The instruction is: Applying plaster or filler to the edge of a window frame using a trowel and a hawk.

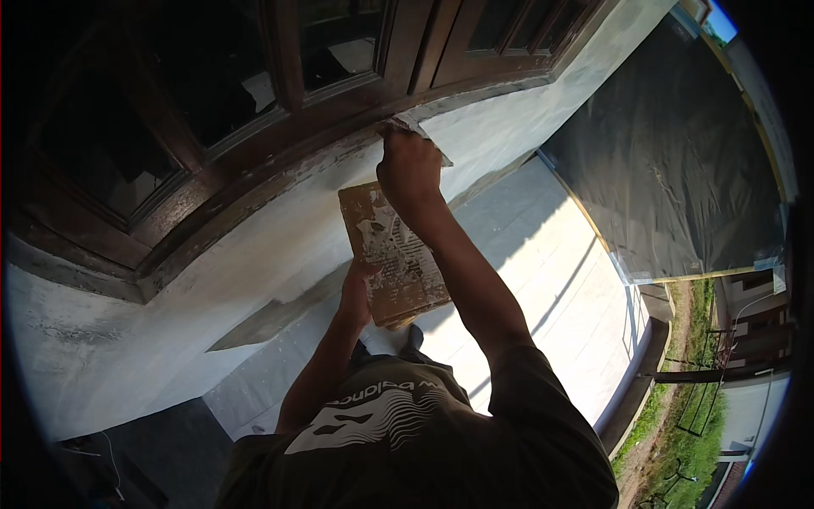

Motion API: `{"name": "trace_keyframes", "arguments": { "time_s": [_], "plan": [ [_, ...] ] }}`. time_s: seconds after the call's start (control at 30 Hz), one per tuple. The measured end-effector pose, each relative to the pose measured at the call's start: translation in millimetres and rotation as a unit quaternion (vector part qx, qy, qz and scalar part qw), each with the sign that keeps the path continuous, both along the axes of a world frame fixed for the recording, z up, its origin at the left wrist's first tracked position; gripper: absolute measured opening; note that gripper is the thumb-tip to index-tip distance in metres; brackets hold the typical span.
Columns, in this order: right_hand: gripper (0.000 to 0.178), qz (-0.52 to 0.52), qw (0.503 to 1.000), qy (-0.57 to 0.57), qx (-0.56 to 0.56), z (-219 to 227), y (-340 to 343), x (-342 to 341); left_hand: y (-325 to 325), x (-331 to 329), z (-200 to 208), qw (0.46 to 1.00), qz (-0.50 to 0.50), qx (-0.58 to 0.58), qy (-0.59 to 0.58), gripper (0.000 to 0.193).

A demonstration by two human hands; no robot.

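Note:
My right hand (410, 171) is closed around a putty knife, its wide blade (412, 125) at the wall edge just beneath the wooden window frame (339, 97). Most of the handle is hidden by my fingers. Lower down, my left hand (358, 288) grips the left side of a flat brown board (360, 204). Whitish putty (398, 246) is smeared in ridges over the board's upper face. The board is held out from the pale plastered wall (229, 267), below my right hand.
Light floor tiles (543, 254) lie below, partly in strong sun. A dark plastic sheet (678, 153) with taped edges hangs at the right. Beyond a low ledge (632, 403) is grass (678, 424). A grey unpainted patch (271, 322) runs along the wall's base.

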State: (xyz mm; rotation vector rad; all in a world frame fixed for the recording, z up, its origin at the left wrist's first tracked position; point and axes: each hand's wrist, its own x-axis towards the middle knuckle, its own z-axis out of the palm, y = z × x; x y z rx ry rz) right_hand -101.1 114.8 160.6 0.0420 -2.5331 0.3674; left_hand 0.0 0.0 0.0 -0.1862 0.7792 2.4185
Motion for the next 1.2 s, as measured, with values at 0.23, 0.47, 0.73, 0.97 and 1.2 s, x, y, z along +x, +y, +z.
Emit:
{"name": "trace_keyframes", "arguments": {
  "time_s": [0.23,0.47,0.73,0.97,1.2],
  "plan": [
    [0.017,0.017,0.998,-0.003,0.063,-5.2,-13.0,10.7,4.0,-2.1,8.2,1.0,0.006,-0.018,-0.014,0.056],
    [0.032,0.057,0.994,-0.063,0.064,4.5,-24.4,32.7,6.6,-1.0,16.6,1.0,0.006,-0.02,-0.022,0.055],
    [0.046,0.024,0.998,0.025,-0.051,26.1,31.0,34.2,6.2,-1.9,11.4,1.0,-0.002,0.002,-0.003,0.056],
    [0.044,-0.015,1.0,-0.021,0.008,-1.0,51.2,-0.3,4.7,2.7,15.8,1.0,0.006,-0.011,0.007,0.055],
    [0.026,0.046,0.997,0.01,0.054,-13.1,9.0,6.0,1.6,2.6,6.6,1.0,0.014,-0.012,0.003,0.055]
  ]
}}
